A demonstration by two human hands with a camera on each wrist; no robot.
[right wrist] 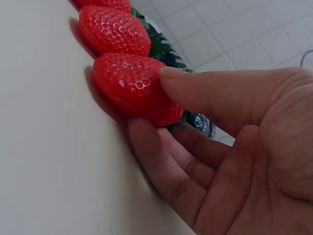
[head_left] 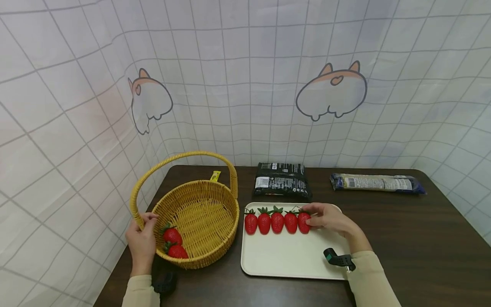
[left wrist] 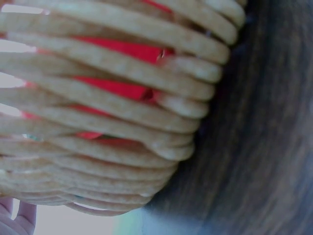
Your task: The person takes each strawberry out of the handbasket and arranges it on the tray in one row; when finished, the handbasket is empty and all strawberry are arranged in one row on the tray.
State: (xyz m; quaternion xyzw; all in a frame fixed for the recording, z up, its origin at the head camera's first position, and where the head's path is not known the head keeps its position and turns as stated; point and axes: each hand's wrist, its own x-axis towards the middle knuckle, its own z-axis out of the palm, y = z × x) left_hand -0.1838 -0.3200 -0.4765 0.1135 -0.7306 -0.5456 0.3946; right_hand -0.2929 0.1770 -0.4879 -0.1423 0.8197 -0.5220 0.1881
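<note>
My right hand (head_left: 333, 219) pinches the rightmost strawberry (right wrist: 132, 88) between thumb and fingers, low over the cream tray (head_left: 284, 260). Several red strawberries with green leaves stand side by side in a row along the tray's far part, the neighbouring strawberry (head_left: 290, 223) close to the pinched one. At the left, my left hand (head_left: 141, 243) grips the yellow wicker basket (head_left: 207, 258) where its arched handle meets the rim. Two strawberries (head_left: 172, 236) lie inside, against the basket's left wall. In the left wrist view, red shows through the weave (left wrist: 112, 112); most of that hand is out of sight.
Behind the tray lies a black printed packet (head_left: 283, 181). A long clear-and-blue package (head_left: 377, 183) lies at the back right. A small yellow wrapper (head_left: 215, 175) shows behind the basket. The dark wooden table (head_left: 414, 238) meets a checked curtain at the back.
</note>
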